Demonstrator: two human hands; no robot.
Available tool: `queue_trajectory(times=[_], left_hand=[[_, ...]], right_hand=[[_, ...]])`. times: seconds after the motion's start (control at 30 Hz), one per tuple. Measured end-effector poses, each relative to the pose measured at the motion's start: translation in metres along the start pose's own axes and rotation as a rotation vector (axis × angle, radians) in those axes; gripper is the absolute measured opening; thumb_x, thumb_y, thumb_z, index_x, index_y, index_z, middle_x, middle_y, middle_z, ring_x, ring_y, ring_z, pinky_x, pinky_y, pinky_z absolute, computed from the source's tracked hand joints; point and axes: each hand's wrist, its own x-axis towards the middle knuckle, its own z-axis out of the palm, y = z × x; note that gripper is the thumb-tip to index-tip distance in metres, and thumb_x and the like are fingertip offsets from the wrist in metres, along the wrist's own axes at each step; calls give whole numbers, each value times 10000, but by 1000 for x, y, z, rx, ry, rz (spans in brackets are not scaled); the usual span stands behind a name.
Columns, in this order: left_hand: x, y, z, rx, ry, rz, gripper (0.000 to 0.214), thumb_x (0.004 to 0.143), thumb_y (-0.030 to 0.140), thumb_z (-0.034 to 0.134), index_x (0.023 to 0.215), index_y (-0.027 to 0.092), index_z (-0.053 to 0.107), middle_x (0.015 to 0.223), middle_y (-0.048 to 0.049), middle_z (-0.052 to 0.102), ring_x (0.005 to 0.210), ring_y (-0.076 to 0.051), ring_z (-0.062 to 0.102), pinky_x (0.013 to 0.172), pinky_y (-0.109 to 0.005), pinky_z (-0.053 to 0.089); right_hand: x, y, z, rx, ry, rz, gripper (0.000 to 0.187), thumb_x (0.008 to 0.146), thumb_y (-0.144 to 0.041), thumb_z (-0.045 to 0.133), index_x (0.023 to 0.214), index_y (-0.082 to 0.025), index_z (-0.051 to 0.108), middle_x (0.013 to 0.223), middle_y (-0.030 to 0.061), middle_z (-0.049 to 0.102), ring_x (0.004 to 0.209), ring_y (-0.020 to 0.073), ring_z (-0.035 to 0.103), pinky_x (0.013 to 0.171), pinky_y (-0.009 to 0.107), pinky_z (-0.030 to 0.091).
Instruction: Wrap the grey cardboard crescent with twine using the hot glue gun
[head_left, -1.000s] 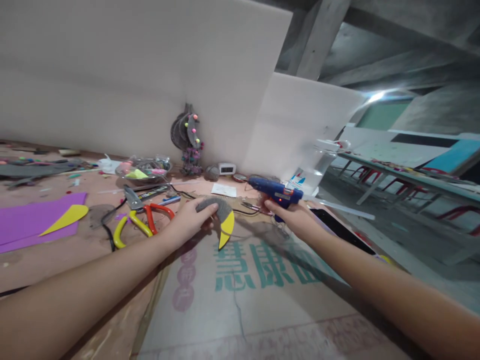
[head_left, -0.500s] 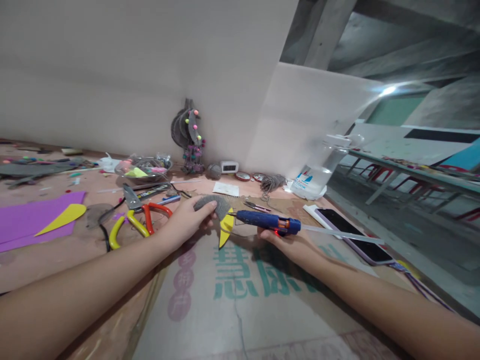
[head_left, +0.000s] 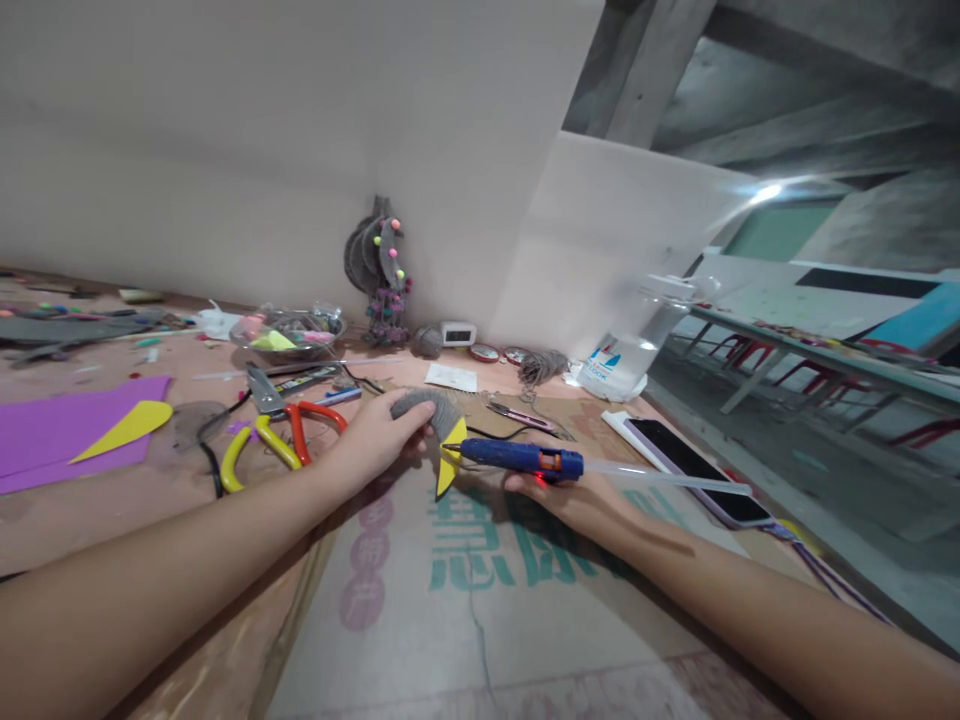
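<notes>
My left hand [head_left: 382,437] pinches a curved piece wrapped in grey yarn [head_left: 429,404], thumb on top. Its pointed lower end shows as a bare yellow sheet [head_left: 448,472] with a dark edge. In my right hand [head_left: 566,497] is a blue hot glue gun [head_left: 517,457], gripped from below with a red light glowing. A long clear glue stick [head_left: 660,475] sticks out of its back. The nozzle lies over the yellow part, close to where the yarn ends; whether it touches, I cannot tell. Below is a printed cardboard sheet [head_left: 405,640], with a loose grey strand on it.
Pliers [head_left: 277,440] with yellow and red handles and purple sheets [head_left: 67,430] lie left. Behind stand a bowl of craft bits [head_left: 289,335], a grey decorated figure [head_left: 379,270], a small clock [head_left: 458,334] and a clear jug [head_left: 622,345]. A phone [head_left: 697,470] lies right.
The glue gun has moved left and slightly down, so its nozzle now overlaps the yellow part. My left hand keeps its hold on the yarn-wrapped piece.
</notes>
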Motion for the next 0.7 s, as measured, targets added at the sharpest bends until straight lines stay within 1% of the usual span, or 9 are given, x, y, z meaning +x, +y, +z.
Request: queue_trajectory(times=[0.13, 0.33, 0.47, 0.53, 0.63, 0.7], left_hand=[[-1, 2, 0, 37, 2, -3, 202, 768, 363, 522, 774, 161, 525, 609, 21, 558, 457, -78, 514, 410, -178, 424], [-1, 3, 0, 64, -8, 14, 217, 769, 359, 510, 700, 153, 519, 582, 12, 551, 439, -77, 496, 388, -175, 412], [-2, 5, 0, 56, -1, -6, 211, 757, 362, 527, 717, 154, 522, 581, 13, 556, 441, -79, 501, 379, -166, 404], [-3, 6, 0, 45, -5, -13, 208, 750, 360, 535, 719, 154, 523, 583, 13, 560, 440, -77, 501, 379, -162, 403], [-3, 7, 0, 34, -8, -21, 210, 746, 361, 539, 717, 155, 523, 580, 16, 561, 436, -75, 499, 377, -163, 405], [-2, 6, 1, 33, -8, -25, 212, 744, 365, 540, 716, 155, 525, 581, 17, 562, 431, -76, 500, 378, -170, 414]], right_hand=[[-1, 1, -1, -83, -1, -25, 253, 738, -420, 598, 759, -176, 537, 694, 3, 526, 640, 149, 488, 572, 265, 395], [0, 3, 0, -70, -16, -7, 236, 728, -400, 615, 764, -182, 533, 693, -12, 521, 636, 135, 471, 549, 247, 377], [0, 4, 1, -109, 0, -17, 262, 718, -413, 618, 696, -181, 497, 628, -31, 455, 574, 115, 413, 487, 228, 323], [0, 2, 0, -138, -11, -18, 261, 725, -421, 606, 718, -178, 512, 644, -24, 469, 589, 124, 430, 504, 235, 336], [-1, -1, -1, -155, -31, -13, 261, 734, -426, 593, 793, -175, 559, 701, -3, 532, 641, 147, 484, 545, 250, 376], [-1, -1, 0, -140, 3, -12, 266, 706, -431, 620, 776, -178, 580, 685, -6, 549, 631, 149, 495, 544, 251, 387]])
